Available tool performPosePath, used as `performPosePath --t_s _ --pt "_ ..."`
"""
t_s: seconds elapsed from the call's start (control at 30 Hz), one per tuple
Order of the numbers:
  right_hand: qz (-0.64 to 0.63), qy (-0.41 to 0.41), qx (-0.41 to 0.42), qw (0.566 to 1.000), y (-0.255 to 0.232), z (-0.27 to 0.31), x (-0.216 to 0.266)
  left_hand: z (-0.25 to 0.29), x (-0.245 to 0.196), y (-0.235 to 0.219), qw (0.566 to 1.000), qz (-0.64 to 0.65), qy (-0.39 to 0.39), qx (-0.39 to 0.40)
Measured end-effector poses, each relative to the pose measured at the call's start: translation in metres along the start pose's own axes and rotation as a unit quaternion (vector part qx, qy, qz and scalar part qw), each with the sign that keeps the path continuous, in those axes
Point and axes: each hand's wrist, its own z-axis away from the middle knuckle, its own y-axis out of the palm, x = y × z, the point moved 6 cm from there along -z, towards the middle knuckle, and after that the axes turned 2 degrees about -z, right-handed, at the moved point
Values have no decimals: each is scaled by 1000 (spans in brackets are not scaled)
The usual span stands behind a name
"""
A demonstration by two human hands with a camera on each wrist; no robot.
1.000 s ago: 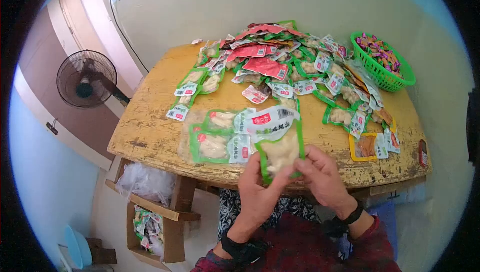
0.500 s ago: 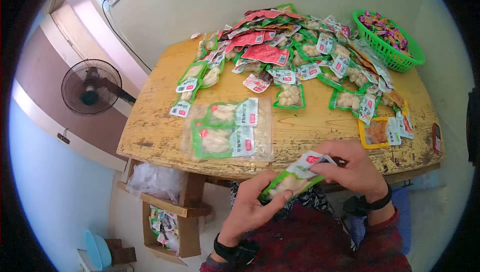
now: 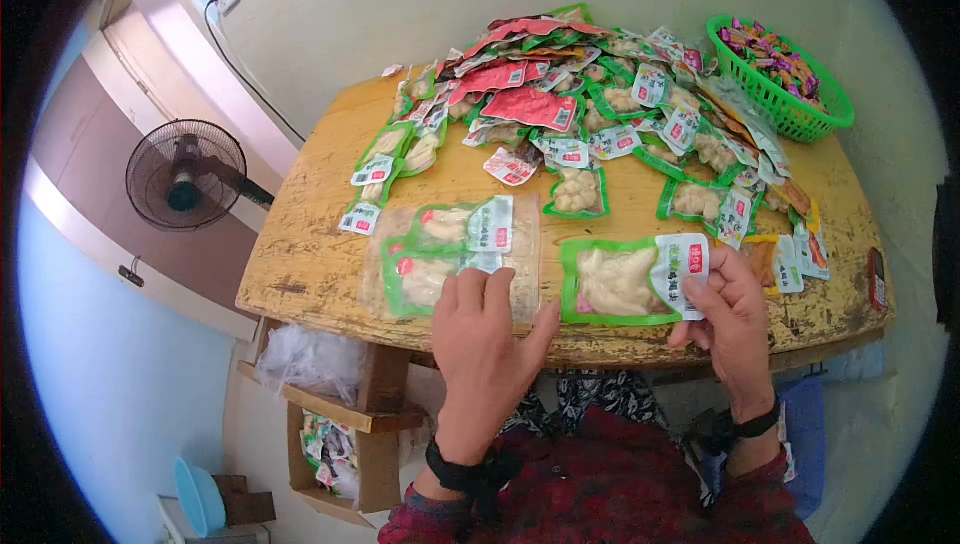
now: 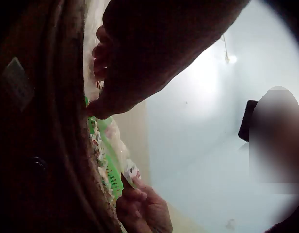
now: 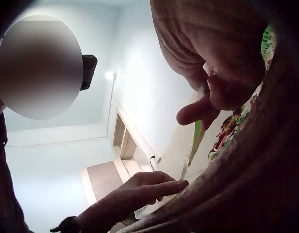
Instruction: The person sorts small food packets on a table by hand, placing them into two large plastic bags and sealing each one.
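My right hand [image 3: 735, 329] pinches the white-labelled end of a green-edged, vacuum-sealed food packet [image 3: 615, 282]. Pale food shows through its clear window, and it lies lengthwise over the table's front edge. To its left, my left hand [image 3: 485, 359] reaches over a clear plastic bag [image 3: 527, 269] with fingers extended and nothing in its grasp. Its fingertips overlap the lower of two similar packets [image 3: 420, 282] at the bag; the upper packet [image 3: 445, 225] lies just beyond. In the right wrist view, the left hand [image 5: 139, 191] has straight fingers close to the tabletop.
A large heap of sealed packets [image 3: 535, 109] covers the back of the worn yellow table [image 3: 310, 244]. At the back right stands a green basket [image 3: 815, 124] of wrapped sweets. A phone [image 3: 877, 279] lies by the right edge. Below are a cardboard box [image 3: 380, 469] and a fan [image 3: 185, 174] stands left.
Both hands held the packet before; it was tilted low between them. Now only the right hand holds it, turned sideways to the right, and the left hand has let go and moved over the bag.
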Motion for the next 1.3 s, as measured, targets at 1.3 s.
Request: performPosePath --t_s 1.3 --pt "-97 169 256 947 139 -37 -45 22 6 -4 948 291 -5 -126"
